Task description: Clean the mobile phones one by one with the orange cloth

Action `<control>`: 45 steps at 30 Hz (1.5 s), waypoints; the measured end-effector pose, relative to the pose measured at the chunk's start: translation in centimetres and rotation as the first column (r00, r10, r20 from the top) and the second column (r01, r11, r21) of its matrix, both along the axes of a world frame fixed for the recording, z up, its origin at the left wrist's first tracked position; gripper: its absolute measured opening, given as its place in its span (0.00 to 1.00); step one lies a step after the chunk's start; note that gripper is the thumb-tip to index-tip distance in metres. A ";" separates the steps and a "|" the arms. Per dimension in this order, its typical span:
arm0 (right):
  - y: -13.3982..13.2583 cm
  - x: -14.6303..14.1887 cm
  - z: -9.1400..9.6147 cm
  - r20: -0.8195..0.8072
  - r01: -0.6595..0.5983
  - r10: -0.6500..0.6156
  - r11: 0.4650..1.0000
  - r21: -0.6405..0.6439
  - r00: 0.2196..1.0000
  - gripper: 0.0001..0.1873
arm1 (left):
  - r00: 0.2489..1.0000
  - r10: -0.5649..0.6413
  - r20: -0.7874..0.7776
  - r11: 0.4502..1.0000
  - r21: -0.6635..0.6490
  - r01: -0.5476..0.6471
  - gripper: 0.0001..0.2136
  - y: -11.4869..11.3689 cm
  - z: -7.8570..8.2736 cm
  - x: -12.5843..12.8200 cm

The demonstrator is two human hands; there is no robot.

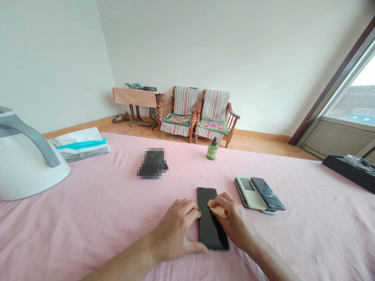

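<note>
A black smartphone (211,226) lies face up, its dark screen facing me, on the pink cloth. My left hand (178,230) holds it by the left side, with curled fingertips at the edge and the thumb by the lower left corner. In my right hand (234,218) is a small folded tan cloth (219,210), pinched and pressed on the upper right part of the screen. To the right, an overlapping group of older keypad phones includes a white one (250,194) and a black one (268,194).
Beyond the smartphone stands a green spray bottle (212,150). A blurred-out dark object (152,163) lies left of it. At the far left are a white kettle-like container (29,164) and a white-and-blue packet (82,144). A black box (345,171) sits at the right edge.
</note>
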State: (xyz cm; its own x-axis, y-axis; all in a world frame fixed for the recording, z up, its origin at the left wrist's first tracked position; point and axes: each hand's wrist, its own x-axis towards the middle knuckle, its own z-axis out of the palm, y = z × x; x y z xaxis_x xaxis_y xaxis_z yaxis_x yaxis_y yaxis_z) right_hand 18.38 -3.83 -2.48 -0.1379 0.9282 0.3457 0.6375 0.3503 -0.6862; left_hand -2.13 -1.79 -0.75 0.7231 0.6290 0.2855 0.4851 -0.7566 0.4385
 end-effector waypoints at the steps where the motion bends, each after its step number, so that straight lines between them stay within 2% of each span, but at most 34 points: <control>1: 0.2 0.1 -0.1 -0.009 0.010 -0.010 1.000 0.003 1.000 0.07 | 1.000 0.000 -0.002 1.000 0.003 0.000 0.30 0.0 0.0 0.0; 7: 1.3 -0.2 -0.5 -0.019 0.095 -0.094 0.994 0.059 0.995 0.09 | 1.000 -0.025 0.009 1.000 0.019 0.025 0.27 -0.1 0.2 -0.1; 12: 0.7 -0.9 -0.5 0.010 -0.044 0.043 0.998 0.049 0.999 0.09 | 1.000 -0.024 -0.001 1.000 0.019 0.024 0.26 -0.1 0.3 0.0; 17: 1.6 -0.2 -1.1 0.010 0.117 -0.119 0.986 0.120 0.993 0.09 | 1.000 -0.029 -0.002 0.999 0.040 0.029 0.29 -0.1 0.1 0.0; 19: 1.8 -0.3 -1.2 0.028 0.096 -0.101 0.986 0.139 0.994 0.10 | 1.000 -0.028 0.000 0.999 0.038 0.028 0.28 -0.1 0.1 0.0; 23: 1.7 -0.8 -1.3 0.037 -0.024 0.019 0.992 0.124 0.999 0.11 | 0.999 -0.029 -0.014 0.999 0.029 0.030 0.29 -0.1 0.2 0.0; 28: 2.0 -0.5 -1.3 0.047 0.079 -0.086 0.987 0.141 0.995 0.12 | 1.000 -0.025 -0.012 0.999 0.040 0.026 0.29 -0.1 0.3 0.0; 34: 1.1 -1.0 -0.7 0.028 -0.065 0.063 0.996 0.063 0.998 0.10 | 0.999 -0.036 -0.006 0.998 0.053 0.036 0.26 -0.2 0.3 0.1; 39: 1.8 -0.2 -0.8 0.034 0.054 -0.058 0.993 0.107 0.998 0.10 | 0.999 -0.040 0.019 0.997 0.068 0.038 0.27 -0.1 -0.1 0.0; 45: 0.8 -0.1 -0.6 0.029 -0.001 -0.001 0.999 0.046 1.000 0.12 | 0.999 -0.037 0.000 0.997 0.068 0.037 0.27 -0.2 0.2 0.0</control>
State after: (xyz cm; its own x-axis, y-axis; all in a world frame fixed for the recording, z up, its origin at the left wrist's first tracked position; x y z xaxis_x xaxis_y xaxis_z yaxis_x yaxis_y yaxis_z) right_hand 18.26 -3.02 -3.05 -0.1487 0.9114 0.3837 0.6570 0.3810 -0.6506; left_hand -2.12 -1.99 -0.59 0.7453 0.5806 0.3277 0.4554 -0.8024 0.3857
